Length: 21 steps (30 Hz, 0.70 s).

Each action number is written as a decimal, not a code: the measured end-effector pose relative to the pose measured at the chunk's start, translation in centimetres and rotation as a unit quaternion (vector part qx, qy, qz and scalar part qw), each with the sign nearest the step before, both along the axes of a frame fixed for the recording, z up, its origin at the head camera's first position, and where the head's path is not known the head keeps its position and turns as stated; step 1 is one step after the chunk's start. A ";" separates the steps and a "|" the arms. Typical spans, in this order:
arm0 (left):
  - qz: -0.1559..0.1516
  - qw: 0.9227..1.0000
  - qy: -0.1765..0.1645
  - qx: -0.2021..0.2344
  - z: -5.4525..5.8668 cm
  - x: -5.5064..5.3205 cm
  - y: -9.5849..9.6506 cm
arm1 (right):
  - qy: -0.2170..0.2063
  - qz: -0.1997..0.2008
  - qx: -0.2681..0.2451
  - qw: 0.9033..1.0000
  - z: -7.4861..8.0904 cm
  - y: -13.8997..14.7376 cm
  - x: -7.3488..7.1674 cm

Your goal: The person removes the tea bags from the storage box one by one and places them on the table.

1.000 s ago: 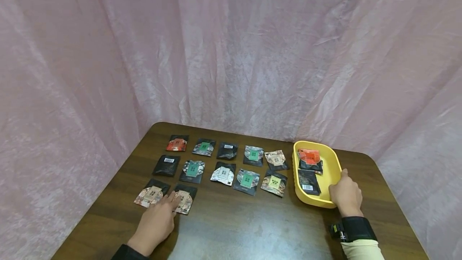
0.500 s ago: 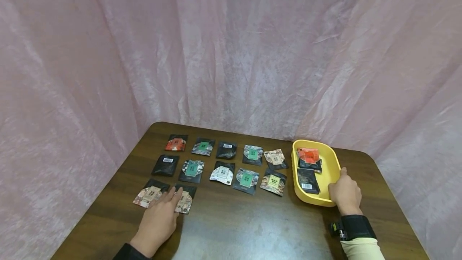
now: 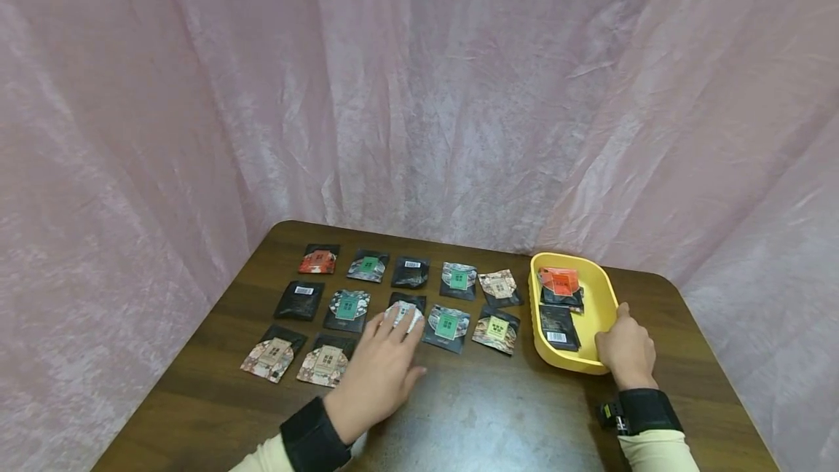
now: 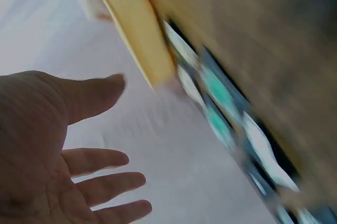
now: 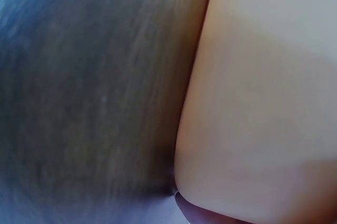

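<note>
My left hand hovers above the table with its fingers and thumb spread, over the near part of a black sachet with a white label. Nothing is held in it; the left wrist view shows the bare palm and straight fingers. At the right, my right hand holds the near right rim of a yellow plastic tray. Inside lie a red-labelled sachet and a black one with a barcode. In the right wrist view only blurred skin of the hand and tabletop show.
More flat sachets lie in rows on the wooden table: red-labelled, green-labelled, beige-labelled, yellow-green-labelled and barcode side up. A pink curtain hangs behind the table.
My left hand has left the near beige-labelled sachet and moved right and away to the white-labelled one. That beige sachet now lies slightly turned and further left. The right hand stays at the tray.
</note>
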State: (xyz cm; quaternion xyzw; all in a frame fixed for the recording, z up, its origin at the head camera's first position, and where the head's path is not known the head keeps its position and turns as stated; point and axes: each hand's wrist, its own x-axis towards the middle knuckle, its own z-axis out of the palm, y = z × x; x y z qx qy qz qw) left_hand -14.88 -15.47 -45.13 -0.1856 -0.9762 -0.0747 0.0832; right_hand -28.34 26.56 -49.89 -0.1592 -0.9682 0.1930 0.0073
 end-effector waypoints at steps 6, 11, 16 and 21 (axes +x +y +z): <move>-0.101 0.994 -0.005 -0.029 1.0 -3.7 8.0 | 0.010 0.011 0.008 1.000 0.1 0.1 -0.2; -0.168 0.986 -0.008 -0.021 0.7 -6.9 14.1 | 0.010 0.015 0.008 1.000 -0.1 0.2 -0.4; -0.216 0.976 0.012 -0.036 -0.9 -9.7 18.3 | 0.018 0.024 0.009 1.000 -0.3 0.2 -0.3; -0.237 0.970 0.016 -0.044 -1.7 -11.4 21.6 | 0.037 0.030 0.014 0.999 -0.5 0.4 0.1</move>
